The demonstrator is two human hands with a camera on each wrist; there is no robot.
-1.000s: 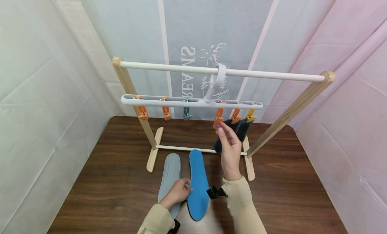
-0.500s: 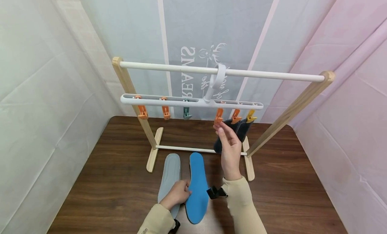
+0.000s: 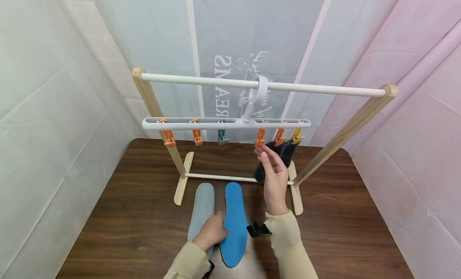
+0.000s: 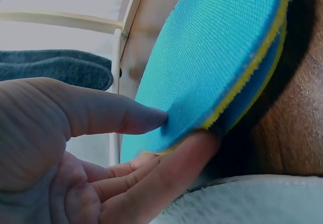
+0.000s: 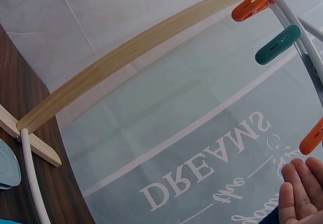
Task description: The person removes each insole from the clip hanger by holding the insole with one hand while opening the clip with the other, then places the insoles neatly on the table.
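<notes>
My left hand (image 3: 212,231) pinches the near-left edge of a blue insole (image 3: 235,215), thumb on top and a finger under the rim. In the left wrist view the blue insole (image 4: 217,47) has a yellow edge, and a second blue layer shows beneath. Beside it lies a grey insole (image 3: 203,203), partly under my left forearm. My raised right hand (image 3: 275,179) has loosely bent fingers, fingertips right at the lower end of an orange clip (image 3: 260,139). Dark insoles (image 3: 288,153) hang just right of it from another orange clip (image 3: 279,137) and a yellow clip (image 3: 297,135).
A white clip hanger (image 3: 201,125) hooks over the white rail (image 3: 324,89) of a wooden stand (image 3: 354,127). On its left half hang two orange clips (image 3: 168,139) and a green clip (image 3: 221,137). A low crossbar (image 3: 219,177) runs behind the insoles.
The blue insole has slid slightly toward me with my left hand. The hanger has swung a little, its left end now lower in the head view. My right hand has stayed put.
</notes>
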